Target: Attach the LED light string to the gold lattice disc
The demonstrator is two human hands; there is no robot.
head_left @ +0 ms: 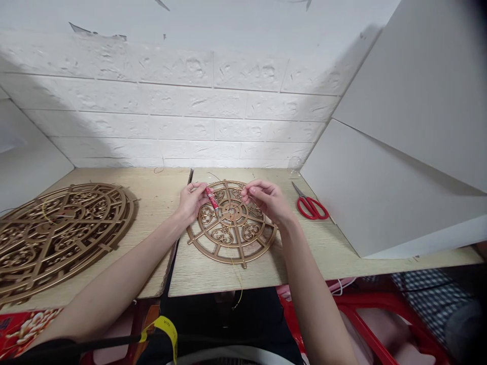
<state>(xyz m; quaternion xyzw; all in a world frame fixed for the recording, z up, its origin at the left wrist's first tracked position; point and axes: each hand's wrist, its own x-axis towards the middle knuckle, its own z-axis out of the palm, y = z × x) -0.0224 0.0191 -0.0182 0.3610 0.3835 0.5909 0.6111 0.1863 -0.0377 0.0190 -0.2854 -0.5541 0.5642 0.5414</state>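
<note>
A round gold openwork disc [232, 238] lies flat on the wooden table [213, 276] in front of me. My left hand [192, 202] is closed on a small red tube-shaped piece [212, 198] over the disc's upper left part. My right hand [266, 198] hovers over the disc's upper right, its fingers pinched on something too fine to name. A thin yellow thread [238, 276] runs from the disc's centre down across the table's front edge.
A stack of larger gold openwork discs [57, 233] fills the left end of the table. Red-handled scissors [310, 205] lie to the right of the disc. White brick-pattern panels [198, 101] wall in the back and sides. A red plastic frame [365, 304] sits below the table.
</note>
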